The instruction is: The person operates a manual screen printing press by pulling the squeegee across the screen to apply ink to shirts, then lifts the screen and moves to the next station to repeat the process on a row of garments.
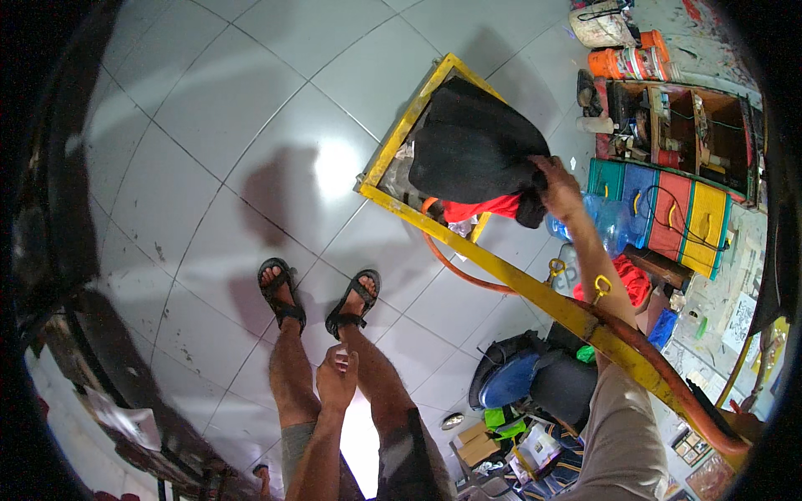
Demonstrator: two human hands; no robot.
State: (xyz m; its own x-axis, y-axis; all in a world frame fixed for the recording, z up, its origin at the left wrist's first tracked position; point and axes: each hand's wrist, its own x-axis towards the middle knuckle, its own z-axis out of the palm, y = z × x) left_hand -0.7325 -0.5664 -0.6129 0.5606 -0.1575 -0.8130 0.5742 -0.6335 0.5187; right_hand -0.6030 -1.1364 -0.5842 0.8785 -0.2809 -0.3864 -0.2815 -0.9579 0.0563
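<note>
Seen from the camera on my head, looking straight down, I stood in black strapped sandals (282, 292) on a floor of large glossy grey tiles (209, 125).

My right hand (558, 188) reached out ahead and to the right, its fingers closed around a bunched fold of a black cloth (472, 150). The cloth lay draped over the far end of a long yellow-painted metal frame (535, 292), spreading up and to the left from my grip, so the hand held its lower right corner. A strip of red fabric (480, 207) showed just beneath the black cloth, near my fingers. An orange-brown hose (660, 359) ran along the frame, passing under my right forearm.

My left hand (337, 377) hung low in front of my legs, well apart from the cloth, fingers loosely curled; I could not tell whether it held anything.

To the right stood a wooden shelf (685, 125) crowded with small items, a row of coloured crates (668, 204) in green, blue, red and yellow, and a clear blue water bottle (597, 221).
</note>
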